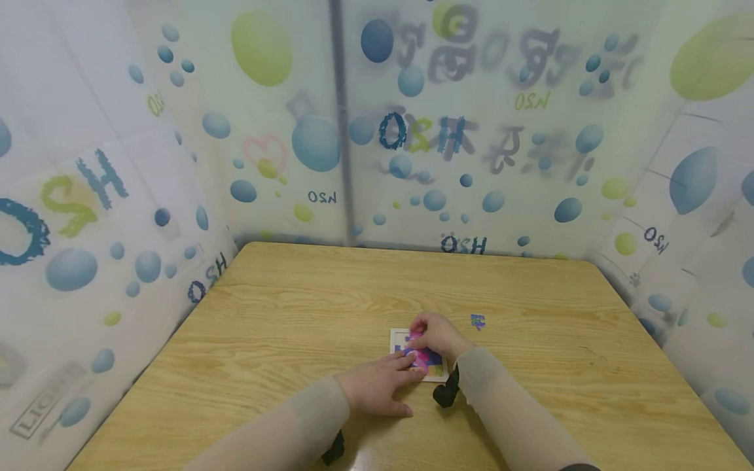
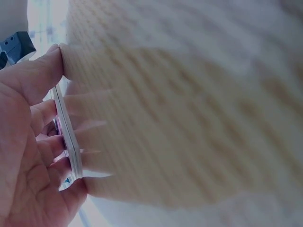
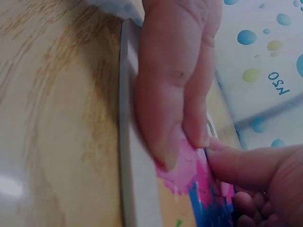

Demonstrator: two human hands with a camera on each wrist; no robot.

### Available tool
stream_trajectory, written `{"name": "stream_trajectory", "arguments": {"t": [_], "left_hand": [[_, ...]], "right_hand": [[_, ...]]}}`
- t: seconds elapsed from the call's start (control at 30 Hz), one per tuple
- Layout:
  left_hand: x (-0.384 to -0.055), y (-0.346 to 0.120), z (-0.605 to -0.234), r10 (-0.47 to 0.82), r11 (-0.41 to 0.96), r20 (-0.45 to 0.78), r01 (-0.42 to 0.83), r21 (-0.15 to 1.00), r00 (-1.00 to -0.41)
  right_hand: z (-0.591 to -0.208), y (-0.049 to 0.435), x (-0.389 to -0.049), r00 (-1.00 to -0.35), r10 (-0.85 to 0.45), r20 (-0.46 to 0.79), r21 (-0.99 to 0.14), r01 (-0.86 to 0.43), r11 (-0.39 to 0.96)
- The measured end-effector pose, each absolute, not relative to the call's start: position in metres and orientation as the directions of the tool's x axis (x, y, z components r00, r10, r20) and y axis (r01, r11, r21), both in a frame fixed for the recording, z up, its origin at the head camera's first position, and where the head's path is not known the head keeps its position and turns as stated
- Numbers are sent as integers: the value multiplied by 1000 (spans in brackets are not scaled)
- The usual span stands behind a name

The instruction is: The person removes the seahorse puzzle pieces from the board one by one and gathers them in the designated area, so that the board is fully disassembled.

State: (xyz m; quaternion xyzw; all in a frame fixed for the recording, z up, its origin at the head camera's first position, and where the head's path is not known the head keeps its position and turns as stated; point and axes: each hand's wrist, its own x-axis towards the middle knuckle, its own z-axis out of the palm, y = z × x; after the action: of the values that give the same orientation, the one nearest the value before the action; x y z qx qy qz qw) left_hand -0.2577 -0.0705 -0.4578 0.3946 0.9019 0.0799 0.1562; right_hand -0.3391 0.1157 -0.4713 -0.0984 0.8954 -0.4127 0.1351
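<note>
A small jigsaw puzzle with a white frame (image 1: 437, 379) lies on the table, its picture pink, blue and orange. My left hand (image 1: 377, 386) reaches in from the left, its extended fingers resting on the pink part of the picture. My right hand (image 1: 442, 335) is over the far right part of the frame, pinching a pink puzzle piece (image 1: 415, 336) between thumb and fingers. Seen from the right wrist, the right thumb (image 3: 251, 165) meets the left fingertips (image 3: 168, 156) at the pink area (image 3: 180, 179). Both hands hide much of the picture.
A loose bluish-purple puzzle piece (image 1: 478, 321) lies on the wooden table (image 1: 283, 307), beyond and right of the frame. Printed curtains (image 1: 283, 216) surround the table's back and sides. Black wrist devices (image 1: 446, 392) sit under both forearms.
</note>
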Motion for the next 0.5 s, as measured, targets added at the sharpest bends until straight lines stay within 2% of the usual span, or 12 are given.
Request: {"name": "stream_trajectory", "arguments": {"t": [0.5], "left_hand": [[-259, -72, -459, 740, 672, -216, 689, 271, -637]], "right_hand": [[-468, 116, -345, -943, -275, -187, -753, -42, 657]]}}
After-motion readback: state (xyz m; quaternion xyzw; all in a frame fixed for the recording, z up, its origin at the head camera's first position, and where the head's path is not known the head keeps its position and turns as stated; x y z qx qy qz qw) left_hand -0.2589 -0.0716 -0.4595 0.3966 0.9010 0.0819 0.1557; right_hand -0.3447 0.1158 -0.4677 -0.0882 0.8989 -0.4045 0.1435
